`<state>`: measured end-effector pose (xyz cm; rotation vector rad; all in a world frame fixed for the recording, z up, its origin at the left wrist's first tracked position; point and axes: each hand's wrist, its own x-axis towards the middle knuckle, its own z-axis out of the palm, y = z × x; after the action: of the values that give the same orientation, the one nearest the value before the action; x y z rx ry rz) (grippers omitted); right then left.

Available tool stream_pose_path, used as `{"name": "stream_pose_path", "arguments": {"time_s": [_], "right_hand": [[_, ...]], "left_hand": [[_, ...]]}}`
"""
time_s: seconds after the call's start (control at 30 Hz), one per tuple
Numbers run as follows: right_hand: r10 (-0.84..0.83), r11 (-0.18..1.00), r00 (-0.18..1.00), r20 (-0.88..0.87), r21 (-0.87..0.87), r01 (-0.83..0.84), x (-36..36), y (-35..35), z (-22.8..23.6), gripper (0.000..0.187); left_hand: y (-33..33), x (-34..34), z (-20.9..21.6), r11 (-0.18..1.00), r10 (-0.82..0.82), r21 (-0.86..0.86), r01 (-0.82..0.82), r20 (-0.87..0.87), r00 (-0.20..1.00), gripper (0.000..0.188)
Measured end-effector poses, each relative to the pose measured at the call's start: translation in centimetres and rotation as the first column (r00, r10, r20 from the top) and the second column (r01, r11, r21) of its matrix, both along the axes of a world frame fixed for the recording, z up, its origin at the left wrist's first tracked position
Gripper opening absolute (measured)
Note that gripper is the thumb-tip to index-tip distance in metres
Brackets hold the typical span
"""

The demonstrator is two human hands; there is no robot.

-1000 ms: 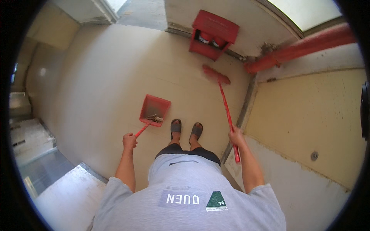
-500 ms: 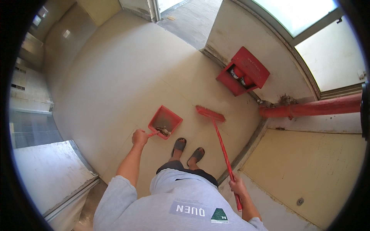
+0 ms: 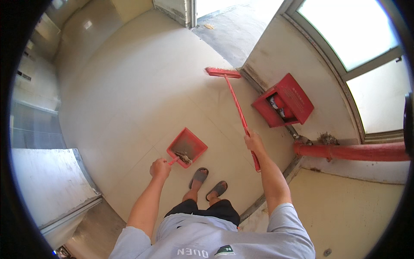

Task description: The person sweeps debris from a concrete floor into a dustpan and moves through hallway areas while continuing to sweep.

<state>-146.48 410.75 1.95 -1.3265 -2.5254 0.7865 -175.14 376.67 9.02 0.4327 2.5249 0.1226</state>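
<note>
My left hand [image 3: 160,168] is closed round the handle of a red dustpan [image 3: 199,150]. Some grey-brown debris [image 3: 184,158] lies in the pan near its handle end. In my right hand [image 3: 254,142] is the long red handle of a broom [image 3: 235,97], gripped near its upper end. The broom's red head [image 3: 223,72] is stretched out ahead of me, beside the wall corner at the doorway. From here I cannot tell whether its bristles touch the floor.
A red box with its lid up [image 3: 286,103] holds red fire extinguishers against the right wall. Below it a thick red pipe [image 3: 353,151] runs along the wall. An open doorway [image 3: 233,32] lies at the far side. A white panel [image 3: 49,185] stands at left.
My right hand has moved forward from beside my body, carrying the broom head away from near the dustpan to the doorway corner. The left hand still grips the dustpan.
</note>
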Motion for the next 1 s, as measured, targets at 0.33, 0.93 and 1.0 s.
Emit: {"name": "stream_pose_path", "arguments": {"time_s": [0.33,0.93,1.0], "right_hand": [[-0.296,0.823,0.950,0.101,-0.477,0.307,-1.6,3.7,-1.7,0.041],[-0.528,0.605,0.848,0.036,-0.685,0.406,-2.2,-7.4,0.0,0.051],[-0.480,0.641,0.871,0.104,-0.636,0.429,-0.8,-10.4,0.2,0.051]], "left_hand": [[-0.8,0.2,0.1,0.998,-0.002,0.062,0.004,-0.030,1.000,0.018],[-0.3,0.1,0.2,0.996,-0.043,0.078,0.042,0.008,0.999,0.020],[-0.5,0.2,-0.7,0.995,-0.050,0.091,0.051,-0.019,0.999,0.021]]}}
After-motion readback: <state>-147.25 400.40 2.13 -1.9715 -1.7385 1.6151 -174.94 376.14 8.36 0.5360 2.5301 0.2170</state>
